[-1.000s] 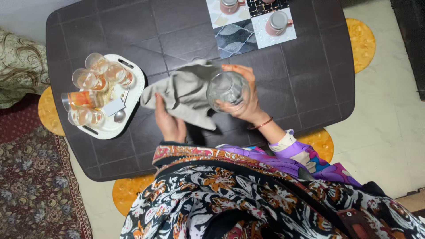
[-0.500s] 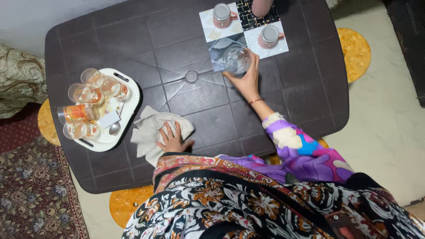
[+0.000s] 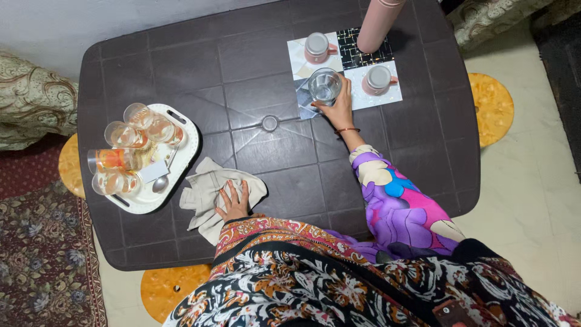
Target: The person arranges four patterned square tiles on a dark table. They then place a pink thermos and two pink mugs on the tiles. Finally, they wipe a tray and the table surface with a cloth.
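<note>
Head view. The right hand [image 3: 340, 109] curls its fingers round a clear glass [image 3: 325, 86] that stands upright on a patterned mat [image 3: 354, 97] at the far side of the dark table [image 3: 254, 54]; whether the glass base fully rests there is hard to tell. The left hand [image 3: 233, 200] lies flat, fingers spread, on a beige cloth [image 3: 206, 191] near the table's front edge, just beside a white tray [image 3: 184, 136] of glasses [image 3: 124, 134]. Two pink cups [image 3: 378, 79] and a pink bottle [image 3: 375, 24] stand on the mat.

Clear glass [image 3: 325, 86] upright on tile; crumpled beige cloth [image 3: 209, 192] on table.
</note>
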